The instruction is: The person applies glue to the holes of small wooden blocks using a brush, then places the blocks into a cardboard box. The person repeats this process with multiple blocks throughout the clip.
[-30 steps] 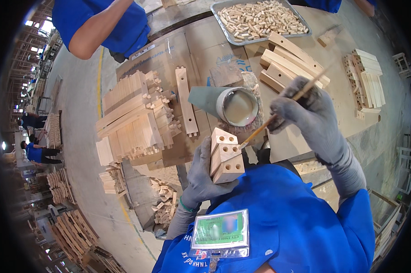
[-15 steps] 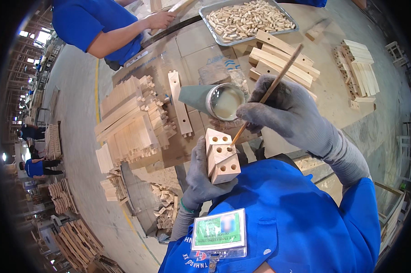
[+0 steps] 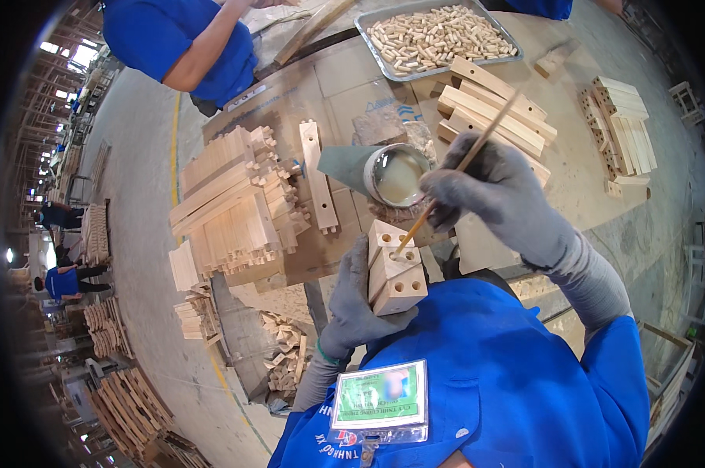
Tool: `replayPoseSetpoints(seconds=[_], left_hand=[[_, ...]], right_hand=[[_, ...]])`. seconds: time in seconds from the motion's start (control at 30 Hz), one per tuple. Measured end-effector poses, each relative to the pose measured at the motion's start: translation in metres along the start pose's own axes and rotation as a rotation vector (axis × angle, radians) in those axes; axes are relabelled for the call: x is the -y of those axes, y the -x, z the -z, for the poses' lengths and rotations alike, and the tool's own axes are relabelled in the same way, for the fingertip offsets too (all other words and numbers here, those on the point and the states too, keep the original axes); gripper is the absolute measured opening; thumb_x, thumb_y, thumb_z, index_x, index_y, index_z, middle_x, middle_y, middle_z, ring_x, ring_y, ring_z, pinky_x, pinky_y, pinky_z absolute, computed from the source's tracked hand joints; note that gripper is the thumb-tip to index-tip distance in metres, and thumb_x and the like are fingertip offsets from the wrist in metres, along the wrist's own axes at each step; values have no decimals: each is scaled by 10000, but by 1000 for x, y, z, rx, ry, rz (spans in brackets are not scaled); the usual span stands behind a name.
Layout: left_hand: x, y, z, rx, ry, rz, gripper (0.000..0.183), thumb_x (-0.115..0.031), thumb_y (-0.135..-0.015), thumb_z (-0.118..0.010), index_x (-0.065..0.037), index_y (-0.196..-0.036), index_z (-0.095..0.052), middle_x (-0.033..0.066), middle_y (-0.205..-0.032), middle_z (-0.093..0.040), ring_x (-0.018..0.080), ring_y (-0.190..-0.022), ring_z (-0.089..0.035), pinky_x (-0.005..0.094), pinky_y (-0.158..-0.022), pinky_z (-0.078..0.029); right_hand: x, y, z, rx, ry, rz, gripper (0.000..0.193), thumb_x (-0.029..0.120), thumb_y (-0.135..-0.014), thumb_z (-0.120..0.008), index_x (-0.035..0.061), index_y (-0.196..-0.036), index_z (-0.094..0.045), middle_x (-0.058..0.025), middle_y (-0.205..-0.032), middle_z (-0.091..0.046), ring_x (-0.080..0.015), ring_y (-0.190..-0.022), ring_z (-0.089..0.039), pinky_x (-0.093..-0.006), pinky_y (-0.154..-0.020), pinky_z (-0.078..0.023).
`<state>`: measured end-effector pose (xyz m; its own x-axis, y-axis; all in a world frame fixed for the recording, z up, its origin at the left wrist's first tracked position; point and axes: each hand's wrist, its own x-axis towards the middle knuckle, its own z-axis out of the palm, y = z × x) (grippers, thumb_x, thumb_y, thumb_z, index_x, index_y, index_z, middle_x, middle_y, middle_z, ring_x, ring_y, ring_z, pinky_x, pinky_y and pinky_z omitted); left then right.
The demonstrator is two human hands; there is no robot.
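My left hand (image 3: 349, 300), in a grey glove, is closed around a few wooden pieces (image 3: 397, 285) stacked together, their drilled ends facing up with several round holes. My right hand (image 3: 501, 191), also gloved, pinches a thin wooden stick (image 3: 485, 134). The stick slants down to the left, and its lower tip meets the middle piece at one of the holes; how deep it goes I cannot tell. Just beyond the hands stands a round cup (image 3: 400, 176) of milky, pale liquid, probably glue, beside a grey-green flat piece (image 3: 343, 167).
A metal tray (image 3: 399, 76) of wooden dowels lies at the far side. Stacked tenoned slats (image 3: 232, 210) stand on the left; drilled wooden bars (image 3: 497, 117) and another stack (image 3: 621, 129) lie to the right. A co-worker's arm (image 3: 204, 51) reaches in at the upper left.
The stick's tip has shifted from the right-hand hole toward the left-hand one of the middle piece. The view has moved slightly; the co-worker's hand has moved up beyond the wooden bar.
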<state>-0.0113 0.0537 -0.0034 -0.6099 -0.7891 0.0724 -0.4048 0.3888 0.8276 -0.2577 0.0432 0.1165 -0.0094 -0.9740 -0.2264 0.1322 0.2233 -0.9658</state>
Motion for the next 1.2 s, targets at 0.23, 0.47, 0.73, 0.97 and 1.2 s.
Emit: replayPoseSetpoints(seconds=[0.23, 0.47, 0.73, 0.97, 1.2], left_hand=[[0, -1, -2, -10, 55, 28, 1195, -198, -514, -870, 93, -1436, -167, 208, -1303, -409, 316, -1207, -482, 403, -1025, -405], [2, -6, 1, 12, 20, 37, 1184, -223, -516, -870, 94, -1426, -181, 215, -1295, -415, 329, -1196, -480, 405, -1029, -394], [7, -13, 7, -7, -105, 21, 1177, -283, -535, -867, 74, -1429, -189, 218, -1274, -428, 350, -1177, -484, 417, -998, -417], [21, -18, 17, -63, -31, 125, 1167, -217, -515, -856, 70, -1435, -198, 213, -1268, -429, 335, -1187, -476, 406, -1020, -401], [24, -29, 20, -16, -138, 86, 1151, -291, -574, -846, 63, -1435, -170, 246, -1267, -406, 386, -1145, -497, 439, -943, -462]], right_hand=[[6, 5, -1, 86, 42, 119, 207, 16, -842, -671, -30, -1012, -562, -83, -913, -622, -121, -829, -623, -267, -744, -530], [9, -2, 0, 104, 165, 92, 199, 26, -834, -690, -28, -987, -575, -66, -891, -630, -105, -830, -618, -248, -744, -511], [8, -12, 8, 3, 226, 45, 163, 23, -832, -688, -28, -948, -585, -87, -845, -655, -130, -755, -649, -252, -696, -542], [-63, -17, 28, -320, 178, 373, 123, 81, -838, -706, 4, -885, -621, -71, -763, -654, -128, -709, -634, -262, -643, -511], [-74, 8, 10, -187, 662, 591, 150, 58, -799, -711, 50, -899, -600, -114, -861, -670, -244, -725, -673, -325, -623, -531]])
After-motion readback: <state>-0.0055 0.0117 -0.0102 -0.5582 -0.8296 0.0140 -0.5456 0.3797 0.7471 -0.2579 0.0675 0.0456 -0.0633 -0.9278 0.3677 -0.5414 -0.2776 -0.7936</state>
